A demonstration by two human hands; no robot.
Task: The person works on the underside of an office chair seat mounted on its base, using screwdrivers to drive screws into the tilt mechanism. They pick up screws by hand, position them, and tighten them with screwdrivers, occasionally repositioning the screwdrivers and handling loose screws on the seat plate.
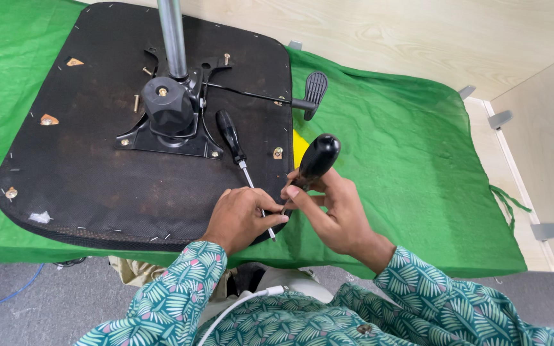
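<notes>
From the head view we see our right hand (338, 214) gripping a black-handled screwdriver (315, 163), its tip down at the near right edge of the upturned black seat base (84, 166). Our left hand (242, 218) rests curled on that edge, fingers pinching beside the tip. A second screwdriver (235, 144) lies on the base, just right of the metal mechanism (171, 112). Green cloth (405, 166) covers the table.

The right hand (338, 211) gripped a black-handled screwdriver (315, 163) against the edge of an upturned chair seat (97, 179). The left hand (242, 218) pressed beside its tip. A second screwdriver (233, 141) lay on the seat, over green cloth (405, 166).
</notes>
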